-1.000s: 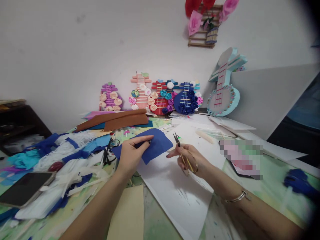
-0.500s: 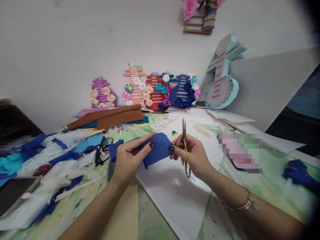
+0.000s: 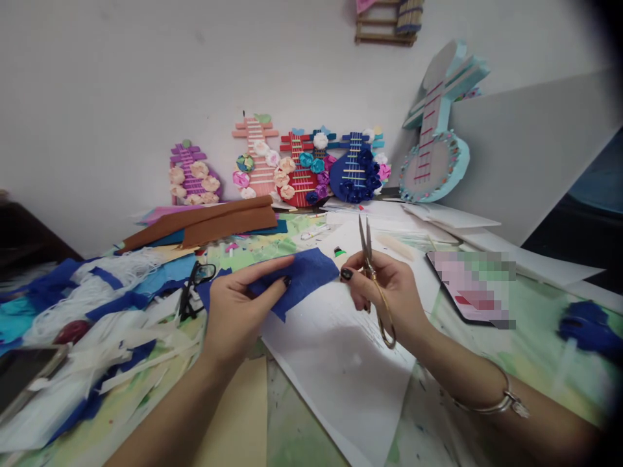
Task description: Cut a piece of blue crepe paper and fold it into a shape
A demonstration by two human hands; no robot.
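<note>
A piece of dark blue crepe paper (image 3: 309,275) is pinched between the thumb and fingers of my left hand (image 3: 238,308); part of it hangs out behind that hand. My right hand (image 3: 389,285) is closed around gold-handled scissors (image 3: 366,243), whose blades point up and stand slightly apart. The right thumb and fingertips are close to the paper's right edge; whether they touch it I cannot tell. Beneath both hands lies a white sheet (image 3: 341,376) on the table.
Phone (image 3: 452,295) at right, blue crumpled piece (image 3: 586,327) beyond it. Black-framed glasses (image 3: 187,292), white yarn (image 3: 97,292) and paper scraps lie left. Brown paper (image 3: 219,224) sits behind. Decorated instrument models, one blue (image 3: 351,175), lean against the wall.
My right hand has moved right, away from the blue paper's edge, and the scissor blades have parted a little. The left hand still holds the paper. The view has tilted slightly down.
</note>
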